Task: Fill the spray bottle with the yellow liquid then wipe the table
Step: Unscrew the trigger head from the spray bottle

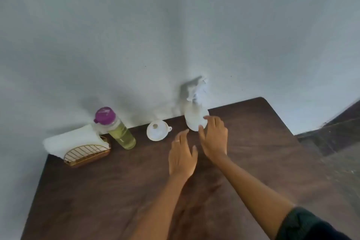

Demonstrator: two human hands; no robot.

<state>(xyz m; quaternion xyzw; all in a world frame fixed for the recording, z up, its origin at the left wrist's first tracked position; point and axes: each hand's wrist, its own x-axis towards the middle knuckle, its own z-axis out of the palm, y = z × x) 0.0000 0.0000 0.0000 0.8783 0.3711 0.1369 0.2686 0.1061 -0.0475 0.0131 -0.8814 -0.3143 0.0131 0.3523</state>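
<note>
A pale grey wall (175, 25) backs a dark brown wooden table (116, 191). Both forearms reach forward: the right hand (215, 139) is spread wide, fingertips at the white spray bottle (195, 117) standing by the wall; the left hand (182, 157) hovers open, holding nothing. Well left stand a wire holder of white napkins (78, 142), the purple-capped bottle of yellow liquid (116, 128) and a white funnel (157, 130).

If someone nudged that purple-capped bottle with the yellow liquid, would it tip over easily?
Possibly. The bottle is tall and narrow, so a push near its purple cap might topple it. It looks mostly full, which probably makes it heavy and steadier low down. Its smooth round sides suggest it would roll across the table if it fell.
</note>
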